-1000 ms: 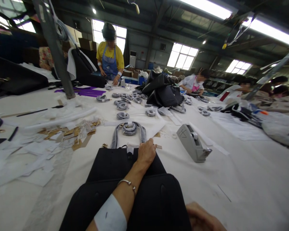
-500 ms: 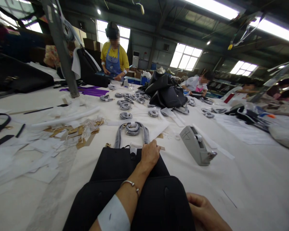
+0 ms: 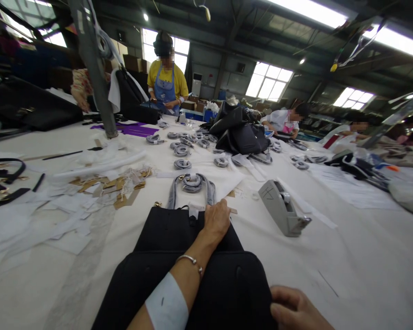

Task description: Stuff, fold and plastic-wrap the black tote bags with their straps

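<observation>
A black handbag (image 3: 179,286) lies on the white table in front of me, its top end pointing away. My left hand (image 3: 217,222) reaches across the bag, its fingers curled over the far right corner by the top edge. Low on the bag's right side, my right hand (image 3: 294,306) pinches the edge between thumb and bent fingers; part of those fingers is hidden. Grey-wrapped handles (image 3: 210,189) stretch out beyond the bag's top, with a coiled, wrapped strap (image 3: 192,183) between them. A bit of white wrapping (image 3: 193,211) covers the clasp tab.
To the right stands a grey tape dispenser (image 3: 282,210). Paper tags (image 3: 127,188) and white sheets (image 3: 62,220) are strewn on the left. Farther back lie several coiled straps (image 3: 182,164) and a heap of black bags (image 3: 242,133). A metal post (image 3: 95,78) rises at left; co-workers stand beyond.
The view has shifted slightly, so the scene sits a little farther right. Both my hands keep their places on the bag. A co-worker's hand at far left has come into sight.
</observation>
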`<state>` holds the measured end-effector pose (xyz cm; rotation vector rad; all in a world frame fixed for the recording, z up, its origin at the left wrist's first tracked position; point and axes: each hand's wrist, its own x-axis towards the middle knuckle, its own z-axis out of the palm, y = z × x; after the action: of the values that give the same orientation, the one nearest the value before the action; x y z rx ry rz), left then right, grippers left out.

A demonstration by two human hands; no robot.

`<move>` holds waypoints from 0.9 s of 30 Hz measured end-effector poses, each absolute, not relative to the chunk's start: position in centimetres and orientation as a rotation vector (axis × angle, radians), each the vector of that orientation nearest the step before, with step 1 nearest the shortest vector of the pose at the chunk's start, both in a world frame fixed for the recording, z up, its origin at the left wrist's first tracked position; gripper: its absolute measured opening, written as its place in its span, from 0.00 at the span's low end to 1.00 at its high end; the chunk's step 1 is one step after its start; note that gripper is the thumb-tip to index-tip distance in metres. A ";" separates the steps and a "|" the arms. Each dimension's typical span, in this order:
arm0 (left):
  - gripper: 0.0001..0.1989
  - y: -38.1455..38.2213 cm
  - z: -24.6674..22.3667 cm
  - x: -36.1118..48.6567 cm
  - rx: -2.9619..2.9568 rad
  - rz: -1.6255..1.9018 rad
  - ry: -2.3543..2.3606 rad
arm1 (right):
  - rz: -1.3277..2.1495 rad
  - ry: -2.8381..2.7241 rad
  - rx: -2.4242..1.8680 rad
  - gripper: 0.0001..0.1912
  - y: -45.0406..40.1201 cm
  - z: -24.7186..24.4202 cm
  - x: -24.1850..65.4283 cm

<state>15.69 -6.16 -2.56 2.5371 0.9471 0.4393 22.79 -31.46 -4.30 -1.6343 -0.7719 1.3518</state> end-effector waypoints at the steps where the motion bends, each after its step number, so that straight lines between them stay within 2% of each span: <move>1: 0.09 -6.1 -2.6 15.7 2.533 0.427 0.951 | 1.330 -0.804 -1.705 0.25 -31.1 -3.8 23.8; 5: 0.10 -6.1 -2.6 15.6 2.515 0.430 1.003 | 0.912 -0.919 -2.041 0.26 -27.6 -0.5 27.8; 11: 0.12 -6.2 -2.9 15.4 2.488 0.505 0.931 | 0.168 -1.511 -2.121 0.12 -16.0 1.0 30.4; 14: 0.09 -6.0 -3.0 15.5 2.390 0.600 0.917 | -0.124 -1.853 -2.223 0.26 -9.9 -0.4 30.8; 16: 0.06 -5.9 -2.9 15.5 2.296 0.676 0.899 | -0.194 -2.036 -2.300 0.29 -7.0 -1.4 31.0; 17: 0.05 -5.8 -2.7 15.6 2.241 0.721 0.884 | -0.202 -2.087 -2.318 0.28 -6.0 -1.7 31.1; 21: 0.04 -5.5 -2.2 15.5 1.996 0.894 0.793 | -0.247 -2.022 -2.375 0.14 -4.5 -1.8 31.8; 24: 0.05 -5.3 -2.0 15.6 1.784 0.937 0.761 | -0.405 -1.785 -2.459 0.15 -5.1 -0.1 32.6; 27: 0.13 -4.8 -2.1 15.8 1.479 0.900 0.715 | -0.603 -1.531 -2.317 0.18 -6.0 2.5 32.1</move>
<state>15.81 -4.78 -2.06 1.4789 0.7146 0.9003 32.06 -5.98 2.54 -2.3165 -1.5306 -0.6030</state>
